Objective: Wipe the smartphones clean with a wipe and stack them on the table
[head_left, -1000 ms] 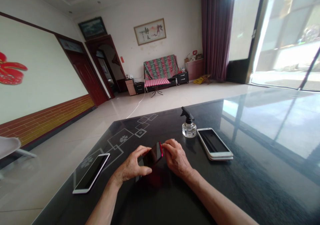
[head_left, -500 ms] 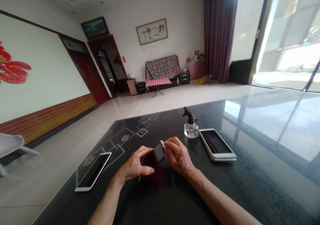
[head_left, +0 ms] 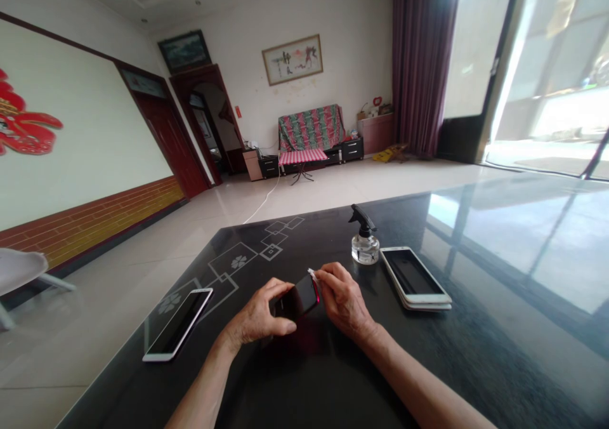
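A dark smartphone (head_left: 301, 297) with a red edge is gripped at its left end by my left hand (head_left: 259, 313), thumb on the near side and fingers on the far side. It is tilted above the black table (head_left: 285, 384). My right hand (head_left: 346, 299) pinches a small white wipe (head_left: 313, 275), which touches the phone's upper right corner. Most of the wipe is hidden behind the fingers. Beyond my right hand stands a clear spray bottle (head_left: 365, 249) with a black trigger head.
On the right lies a stack of white phones (head_left: 416, 277), just beside the spray bottle. Another white-framed phone (head_left: 178, 326) rests at the table's left. A white chair (head_left: 21, 267) stands on the floor at far left. The table's far edge runs behind the bottle.
The phone and both hands have shifted very slightly to the right in the view, along with the scene. The grip on the phone and the pinch on the wipe are the same.
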The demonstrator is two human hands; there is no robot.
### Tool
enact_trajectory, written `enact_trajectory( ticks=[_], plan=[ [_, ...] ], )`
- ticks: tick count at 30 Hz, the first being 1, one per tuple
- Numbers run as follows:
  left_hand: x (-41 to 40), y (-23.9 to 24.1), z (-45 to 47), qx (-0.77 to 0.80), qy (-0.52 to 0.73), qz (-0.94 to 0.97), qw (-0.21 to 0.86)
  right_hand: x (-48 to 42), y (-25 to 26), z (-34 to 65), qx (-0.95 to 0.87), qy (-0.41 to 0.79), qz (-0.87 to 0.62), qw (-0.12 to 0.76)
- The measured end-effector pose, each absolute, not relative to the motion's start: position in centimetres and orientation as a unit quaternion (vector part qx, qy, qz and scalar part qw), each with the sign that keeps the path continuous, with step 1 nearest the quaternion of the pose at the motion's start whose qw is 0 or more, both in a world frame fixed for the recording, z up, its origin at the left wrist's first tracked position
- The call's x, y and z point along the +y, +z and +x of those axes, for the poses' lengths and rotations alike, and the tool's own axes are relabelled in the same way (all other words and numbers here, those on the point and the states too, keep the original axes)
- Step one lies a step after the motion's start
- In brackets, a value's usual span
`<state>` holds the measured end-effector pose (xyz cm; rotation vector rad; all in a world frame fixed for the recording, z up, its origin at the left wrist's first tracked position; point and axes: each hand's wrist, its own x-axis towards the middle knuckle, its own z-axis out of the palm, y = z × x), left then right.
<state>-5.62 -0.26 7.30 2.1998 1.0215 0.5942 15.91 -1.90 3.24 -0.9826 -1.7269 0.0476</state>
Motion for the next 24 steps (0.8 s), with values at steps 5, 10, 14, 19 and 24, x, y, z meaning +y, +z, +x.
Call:
enact_trajectory(
  ticks=[5,10,14,19,24],
  plan=[
    [0.4,6.8,-7.1,0.400,0.239,0.830,0.307,-2.5,3.4,15.1,-0.750,0.032,-0.405,0.522],
    [0.1,6.8,-6.8,0.399,0.224,0.833,0.311,-2.4,3.3,15.5,-0.749,0.028,-0.407,0.522],
    [-0.3,7.0,-5.9,0.392,0.207,0.840,0.312,-2.0,3.0,16.2,-0.739,0.021,-0.416,0.530],
    [-0.1,7.0,-6.1,0.400,0.217,0.839,0.298,-2.1,3.0,15.8,-0.736,0.034,-0.413,0.535],
    [0.3,6.7,-7.0,0.408,0.223,0.837,0.288,-2.6,3.2,15.2,-0.741,0.049,-0.399,0.539]
  ],
)
